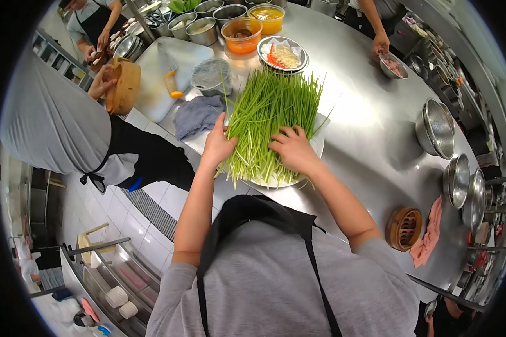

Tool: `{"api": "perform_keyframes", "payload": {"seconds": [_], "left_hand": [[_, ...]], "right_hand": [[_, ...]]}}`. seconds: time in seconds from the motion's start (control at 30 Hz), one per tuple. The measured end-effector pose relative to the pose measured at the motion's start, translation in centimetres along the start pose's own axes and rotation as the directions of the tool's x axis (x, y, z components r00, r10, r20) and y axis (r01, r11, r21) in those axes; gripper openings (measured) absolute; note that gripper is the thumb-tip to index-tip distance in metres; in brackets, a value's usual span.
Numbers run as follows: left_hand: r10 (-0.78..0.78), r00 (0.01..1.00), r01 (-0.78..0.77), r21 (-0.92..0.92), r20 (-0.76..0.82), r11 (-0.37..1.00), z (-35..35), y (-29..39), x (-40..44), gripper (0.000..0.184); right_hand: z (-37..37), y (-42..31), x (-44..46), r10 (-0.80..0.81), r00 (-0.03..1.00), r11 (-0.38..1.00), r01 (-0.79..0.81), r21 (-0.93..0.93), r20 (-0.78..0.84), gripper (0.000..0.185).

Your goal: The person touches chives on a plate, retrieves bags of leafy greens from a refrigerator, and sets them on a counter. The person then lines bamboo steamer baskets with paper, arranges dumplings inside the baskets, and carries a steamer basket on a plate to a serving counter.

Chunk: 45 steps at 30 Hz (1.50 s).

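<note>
Our grey shirt (pixel 287 281) and black apron (pixel 244 216) lie nearest the camera, and beyond them our 2 forearms reach over the metal table (pixel 365 129). Between our hands is a broad heap of long green stalks (pixel 270 115), spread over a pale plate (pixel 320 143) at the table's near edge. Our left hand (pixel 219 144) lies along the heap's left side, thumb and index finger apart; our right hand (pixel 293 148) bends its fingers into the stalks, and we cannot tell whether they pinch any.

We judge the likeliest trouble to be spilling: the pale cut ends reach past the plate's near rim, so a pull toward us could drop some to the floor. Uneven pressure from our 2 hands could also skew the heap, as a few stalks already stray sideways. The far tips come up to the bowl of pale shreds (pixel 284 57) (touching or merely overlapping from this angle, we cannot say), so a forward push might catch it. A co-worker (pixel 67 123) stands close on our left, and a bump there could jog our arm.

As for brands, labels or writing, we can read 0 words anywhere.
</note>
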<state>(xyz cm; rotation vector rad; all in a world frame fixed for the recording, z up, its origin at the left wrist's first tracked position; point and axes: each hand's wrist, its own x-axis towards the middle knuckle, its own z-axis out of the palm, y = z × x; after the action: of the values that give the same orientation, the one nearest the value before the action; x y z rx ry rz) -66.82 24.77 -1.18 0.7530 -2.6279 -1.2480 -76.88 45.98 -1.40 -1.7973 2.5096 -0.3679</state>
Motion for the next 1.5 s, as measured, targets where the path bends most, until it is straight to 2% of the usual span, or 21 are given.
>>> {"api": "perform_keyframes", "payload": {"seconds": [0.1,0.17,0.2,0.4,0.47,0.57,0.63,0.7,0.77,0.87,0.9,1.0,1.07,1.1,1.17,1.2,1.3,1.33,1.37,1.43,1.5], "left_hand": [[0.062,0.998,-0.065,-0.102,-0.033,0.993,1.3,-0.7,0.2,0.077],[0.138,0.978,-0.159,-0.132,-0.153,0.978,3.6,-1.1,0.4,0.071],[0.037,0.995,-0.051,-0.15,-0.096,0.987,3.3,0.9,-0.4,0.067],[0.051,0.992,-0.065,-0.12,-0.117,0.991,2.2,1.4,-1.0,0.063],[0.052,0.991,-0.062,-0.084,-0.122,0.994,1.4,1.4,-0.9,0.062],[0.017,0.99,-0.034,-0.117,-0.141,0.993,1.0,0.6,0.0,0.058],[0.005,0.987,-0.019,-0.083,-0.161,0.996,0.8,0.3,0.1,0.049],[0.039,0.983,-0.039,0.005,-0.177,0.999,0.3,0.5,-0.7,0.042],[0.062,0.979,-0.046,0.089,-0.192,0.995,-0.3,1.6,-1.5,0.036],[-0.03,0.997,0.032,0.038,-0.066,0.999,-0.3,1.9,-2.1,0.026],[0.038,0.995,-0.031,0.078,-0.093,0.996,0.1,1.5,-1.8,0.026],[0.176,0.967,-0.147,0.163,-0.185,0.976,1.5,0.1,-0.8,0.027],[0.244,0.935,-0.191,0.214,-0.258,0.958,2.1,-0.8,-0.8,0.028],[0.209,0.949,-0.16,0.209,-0.235,0.965,1.8,-0.6,-0.9,0.027],[0.168,0.964,-0.125,0.204,-0.207,0.971,1.3,0.1,-1.2,0.027],[0.093,0.972,-0.055,0.179,-0.215,0.982,1.1,0.7,-1.5,0.023],[0.007,0.978,0.031,0.179,-0.208,0.983,0.7,2.4,-1.4,0.026],[-0.019,0.98,0.06,0.2,-0.2,0.978,0.7,2.9,-1.4,0.031],[-0.015,0.98,0.055,0.201,-0.199,0.978,0.9,3.4,-1.5,0.031],[0.123,0.967,-0.036,0.353,-0.225,0.935,1.3,4.0,-1.8,0.041],[0.134,0.971,-0.057,0.351,-0.2,0.935,1.8,3.1,-1.6,0.042]], "right_hand": [[-0.3,0.6,-1.2,0.042,0.999,0.999,-0.042,-0.021,-0.001,0.037],[-0.2,0.7,-1.8,0.058,0.998,0.997,-0.06,-0.044,-0.031,0.038],[-0.1,0.7,-1.9,0.053,0.998,0.997,-0.054,-0.046,-0.033,0.038],[-2.1,0.3,-1.0,0.033,0.985,0.998,-0.022,0.066,-0.167,0.028],[-2.9,0.1,0.8,0.185,0.947,0.97,-0.132,0.206,-0.264,0.017],[-1.4,0.0,4.1,0.29,0.902,0.914,-0.162,0.373,-0.321,0.013],[-0.4,-0.4,5.6,0.277,0.902,0.937,-0.177,0.302,-0.331,0.017],[0.3,-0.7,6.4,0.367,0.923,0.911,-0.331,0.247,-0.116,0.022],[0.3,-0.5,6.8,0.37,0.924,0.901,-0.331,0.282,-0.097,0.026],[-1.9,0.1,6.4,0.498,0.867,0.645,-0.383,0.662,0.016,0.03],[-3.3,-0.1,6.2,0.554,0.824,0.523,-0.454,0.721,0.117,0.03],[-4.8,0.0,4.3,0.574,0.814,0.513,-0.439,0.737,0.085,0.03],[-4.6,-0.4,2.2,0.591,0.762,0.683,-0.298,0.667,-0.265,0.03],[-4.9,-1.0,1.1,0.587,0.765,0.686,-0.295,0.666,-0.266,0.03],[-5.7,-2.2,-1.0,0.682,0.603,0.659,-0.262,0.705,-0.413,0.027],[-5.4,-2.0,-1.5,0.686,0.604,0.654,-0.269,0.707,-0.405,0.027],[-3.5,-1.0,-2.2,0.648,0.658,0.708,-0.337,0.621,-0.382,0.025],[-2.3,-0.8,-2.2,0.545,0.741,0.813,-0.354,0.462,-0.393,0.024],[-1.3,-0.4,-2.1,0.433,0.818,0.895,-0.342,0.285,-0.378,0.022],[-1.2,-1.3,-0.9,0.432,0.837,0.895,-0.351,0.274,-0.337,0.019],[-1.2,-2.4,0.5,0.259,0.893,0.948,-0.163,0.273,-0.369,0.022]]}}
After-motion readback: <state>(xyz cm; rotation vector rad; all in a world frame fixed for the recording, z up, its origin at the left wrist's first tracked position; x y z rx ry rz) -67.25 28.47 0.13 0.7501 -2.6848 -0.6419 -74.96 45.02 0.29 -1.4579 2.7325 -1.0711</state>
